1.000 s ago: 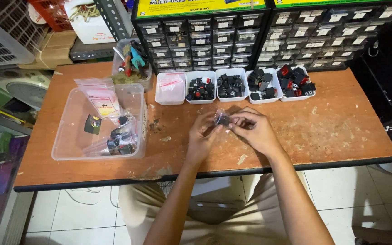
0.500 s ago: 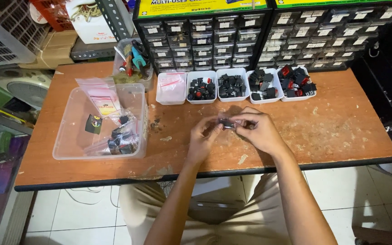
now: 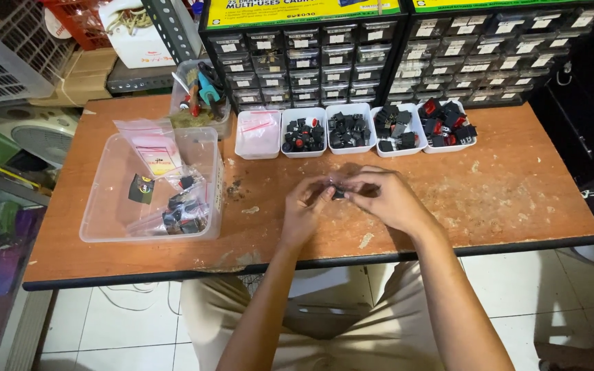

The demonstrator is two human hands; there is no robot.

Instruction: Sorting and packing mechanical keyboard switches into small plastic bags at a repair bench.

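We see both forearms reach up over the table [image 3: 517,199] edge, wrists bent inward so the hands meet. The left hand [image 3: 305,211] and right hand [image 3: 388,199] each pinch a small black part [image 3: 339,194] between their fingertips, fingers curled narrow around it. Beyond the hands stands a row of trays [image 3: 352,130]; left of the left hand sits a clear tub [image 3: 108,199].

worn wooden table [image 3: 517,178] | white tiled floor [image 3: 132,330] | drawer cabinets [image 3: 304,48] behind
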